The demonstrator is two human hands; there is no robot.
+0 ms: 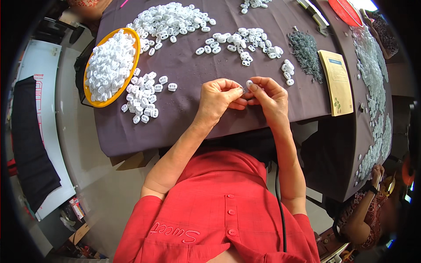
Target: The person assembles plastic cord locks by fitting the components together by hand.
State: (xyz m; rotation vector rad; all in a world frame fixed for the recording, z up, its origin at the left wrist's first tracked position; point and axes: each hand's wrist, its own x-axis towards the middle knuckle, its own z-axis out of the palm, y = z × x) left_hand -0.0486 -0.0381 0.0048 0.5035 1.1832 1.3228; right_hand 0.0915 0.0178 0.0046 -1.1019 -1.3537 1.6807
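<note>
My two hands meet just above the near part of the dark tablecloth. A small white plastic piece (249, 83) is pinched between the thumb and fingers of my right hand (272, 97). My left hand (215, 98) is closed in a pinch beside it, on a tiny clear or greyish part (242, 89) too small to name. The fingertips almost touch. To the left of my hands lies a small heap of white oval pieces (142, 98), each with dark marks or holes. Similar oval pieces (243, 41) are scattered beyond my hands.
An orange-rimmed tray (104, 104) piled with white pieces stands at the left edge. A large white heap (169, 19) lies behind. On the right are a pile of small grey parts (307, 52), a tan booklet (337, 83) and translucent pieces (370, 79). Another person's hand (377, 173) is at far right.
</note>
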